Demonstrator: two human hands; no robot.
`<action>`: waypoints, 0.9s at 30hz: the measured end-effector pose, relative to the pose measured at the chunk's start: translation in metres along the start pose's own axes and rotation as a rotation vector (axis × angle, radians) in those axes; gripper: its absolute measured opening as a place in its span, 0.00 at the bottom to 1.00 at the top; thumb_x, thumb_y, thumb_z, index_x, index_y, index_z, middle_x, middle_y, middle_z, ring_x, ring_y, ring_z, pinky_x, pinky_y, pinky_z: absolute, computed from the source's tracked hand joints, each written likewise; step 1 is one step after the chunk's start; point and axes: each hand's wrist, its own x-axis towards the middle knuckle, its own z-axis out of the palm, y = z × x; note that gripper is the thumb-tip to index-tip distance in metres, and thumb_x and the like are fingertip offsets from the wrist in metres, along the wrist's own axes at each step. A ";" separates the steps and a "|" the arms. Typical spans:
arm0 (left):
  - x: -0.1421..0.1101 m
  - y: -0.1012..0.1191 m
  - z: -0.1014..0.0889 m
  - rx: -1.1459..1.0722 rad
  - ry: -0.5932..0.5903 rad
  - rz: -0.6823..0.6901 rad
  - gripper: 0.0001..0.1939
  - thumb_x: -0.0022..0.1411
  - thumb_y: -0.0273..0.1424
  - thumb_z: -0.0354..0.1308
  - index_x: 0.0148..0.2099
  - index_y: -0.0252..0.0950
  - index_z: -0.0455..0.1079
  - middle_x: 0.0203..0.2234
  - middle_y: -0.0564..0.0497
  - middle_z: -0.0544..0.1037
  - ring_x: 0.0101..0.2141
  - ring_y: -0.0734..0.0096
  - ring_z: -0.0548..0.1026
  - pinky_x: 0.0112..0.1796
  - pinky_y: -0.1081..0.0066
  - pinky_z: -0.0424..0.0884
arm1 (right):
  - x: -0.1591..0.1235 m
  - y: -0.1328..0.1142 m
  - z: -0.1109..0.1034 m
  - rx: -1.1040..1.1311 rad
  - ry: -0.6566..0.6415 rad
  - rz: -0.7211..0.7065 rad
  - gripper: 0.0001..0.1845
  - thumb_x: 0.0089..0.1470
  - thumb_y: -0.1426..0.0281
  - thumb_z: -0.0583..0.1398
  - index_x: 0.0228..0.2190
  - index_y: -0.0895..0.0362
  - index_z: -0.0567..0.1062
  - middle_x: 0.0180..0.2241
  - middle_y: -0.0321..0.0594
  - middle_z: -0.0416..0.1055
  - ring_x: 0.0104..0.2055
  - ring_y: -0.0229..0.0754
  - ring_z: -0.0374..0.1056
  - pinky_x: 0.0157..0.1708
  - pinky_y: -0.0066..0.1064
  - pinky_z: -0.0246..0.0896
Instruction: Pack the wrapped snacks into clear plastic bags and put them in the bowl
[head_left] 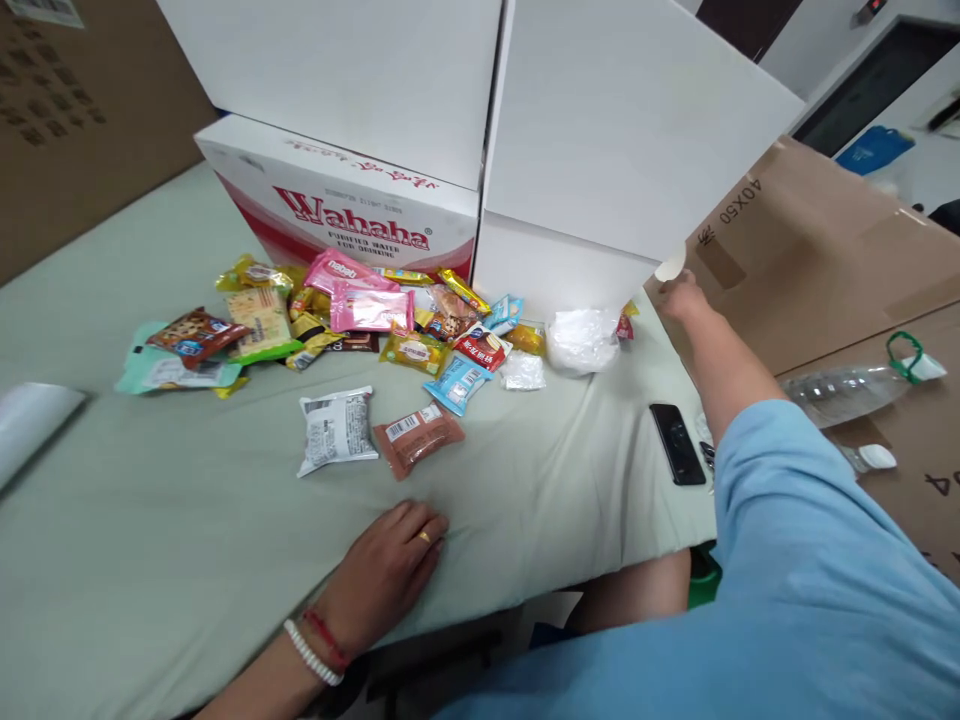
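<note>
My left hand (394,562) rests palm down at the near edge of the cloth-covered table, its fingers loosely bent and holding nothing. Just beyond it lie a brown snack packet (418,438) and a white-grey snack packet (337,430). Stretched far to the right, my right hand (679,296) has its fingers closed at a pale, rounded, flat thing (671,263) beside the white box's edge; its kind is unclear. Nearby sits a white crumpled plastic bag (583,340). A heap of wrapped snacks, with a pink packet (372,307) and a blue packet (457,384), spreads across the middle.
A Wahaha water carton (337,215) and white boxes (630,120) stand behind the snacks. A black phone (676,444) lies at the table's right edge. Beyond are a large clear bottle (847,392) and brown cardboard (817,270). Silvery packaging (34,425) lies far left.
</note>
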 end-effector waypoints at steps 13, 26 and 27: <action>0.001 -0.004 -0.002 -0.284 -0.081 -0.170 0.12 0.70 0.30 0.48 0.41 0.36 0.74 0.33 0.47 0.77 0.36 0.65 0.74 0.38 0.66 0.70 | -0.156 -0.007 0.073 0.232 -0.045 -0.051 0.13 0.60 0.66 0.57 0.40 0.58 0.81 0.30 0.40 0.80 0.32 0.41 0.74 0.37 0.29 0.64; 0.009 -0.011 -0.009 -0.649 -0.032 -0.375 0.10 0.61 0.32 0.54 0.34 0.35 0.76 0.28 0.50 0.77 0.28 0.71 0.71 0.31 0.72 0.64 | -0.166 -0.190 0.143 0.441 0.033 -0.184 0.11 0.51 0.61 0.64 0.27 0.56 0.77 0.32 0.44 0.74 0.35 0.46 0.67 0.38 0.35 0.60; 0.009 -0.011 -0.010 -0.697 -0.013 -0.411 0.10 0.61 0.33 0.55 0.34 0.35 0.76 0.28 0.51 0.77 0.27 0.71 0.70 0.31 0.72 0.63 | -0.169 -0.190 0.145 0.463 0.041 -0.179 0.12 0.53 0.60 0.62 0.26 0.57 0.76 0.30 0.43 0.74 0.33 0.45 0.67 0.37 0.34 0.60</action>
